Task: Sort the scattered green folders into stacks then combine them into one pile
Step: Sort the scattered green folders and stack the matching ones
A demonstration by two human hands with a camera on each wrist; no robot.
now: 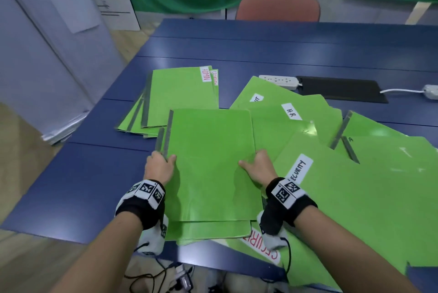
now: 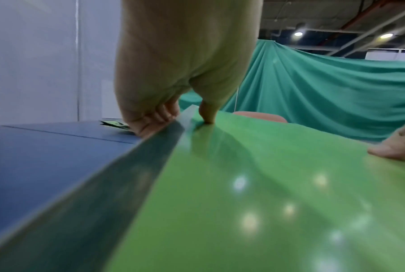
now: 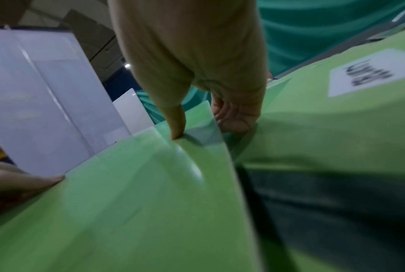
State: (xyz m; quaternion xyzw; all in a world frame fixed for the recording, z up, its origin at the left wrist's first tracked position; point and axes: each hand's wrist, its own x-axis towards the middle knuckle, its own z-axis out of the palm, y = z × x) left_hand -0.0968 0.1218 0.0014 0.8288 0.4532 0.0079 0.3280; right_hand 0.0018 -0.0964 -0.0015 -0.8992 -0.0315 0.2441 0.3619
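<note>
Between both hands lay a small stack [image 1: 211, 164] on the desk [image 1: 78, 174], long axis pointing away; left hand [image 1: 159, 166] and right hand [image 1: 258, 164] each pinched a side edge, ADMIN pile [image 1: 180, 96] ahead-left.

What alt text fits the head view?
Both hands, left hand and right hand, grip a small stack of plain green folders by its side edges over a dark blue table, among scattered labelled green folders.

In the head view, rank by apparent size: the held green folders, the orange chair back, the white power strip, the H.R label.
1. held green folders
2. orange chair back, though farther away
3. white power strip
4. H.R label
</note>
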